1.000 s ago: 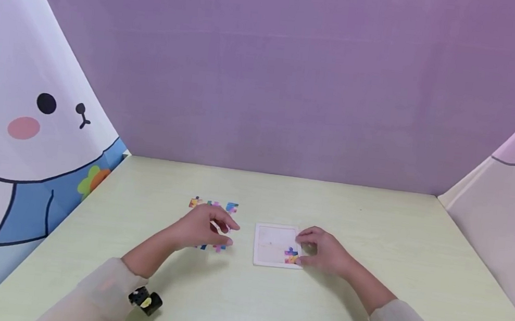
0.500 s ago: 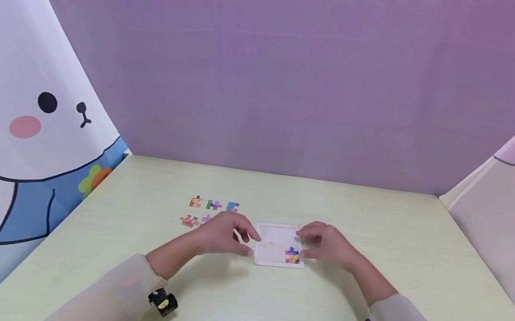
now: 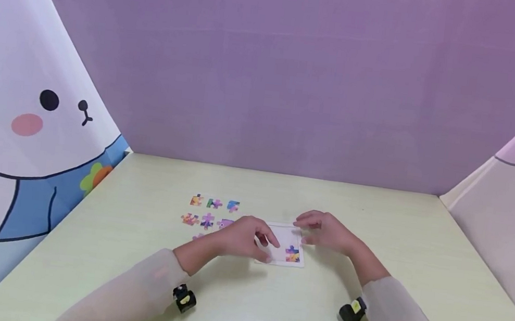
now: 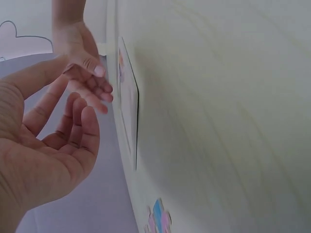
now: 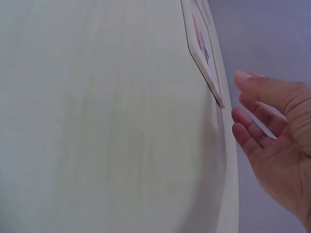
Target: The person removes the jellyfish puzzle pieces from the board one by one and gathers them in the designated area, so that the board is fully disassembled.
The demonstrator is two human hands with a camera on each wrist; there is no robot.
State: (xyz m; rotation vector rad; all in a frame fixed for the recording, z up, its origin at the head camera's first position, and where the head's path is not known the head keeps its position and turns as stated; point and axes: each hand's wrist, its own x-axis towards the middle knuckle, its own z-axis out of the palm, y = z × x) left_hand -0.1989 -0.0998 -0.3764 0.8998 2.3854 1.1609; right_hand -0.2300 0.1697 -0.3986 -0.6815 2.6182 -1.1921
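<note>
A white puzzle tray (image 3: 280, 263) lies flat on the table, with joined colourful puzzle pieces (image 3: 292, 256) in its near right corner. My left hand (image 3: 246, 236) hovers over the tray's left part, thumb and index finger apart, no piece visible between them. At the tray's far right corner is my right hand (image 3: 327, 231), fingers loosely bent and holding nothing; whether a fingertip touches the rim I cannot tell. In the right wrist view the right hand (image 5: 282, 136) stands apart from the tray (image 5: 206, 73). Part of the tray is hidden behind the left hand.
Several loose puzzle pieces lie in rows left of the tray, among them a blue and pink piece (image 3: 233, 206) and an orange piece (image 3: 190, 219). Some are partly covered by my left hand. A purple backdrop (image 3: 266, 78) stands behind the table (image 3: 375, 209).
My left hand has moved right from the loose pieces to over the tray, uncovering several pieces. The right hand has shifted slightly away, up the tray's right edge.
</note>
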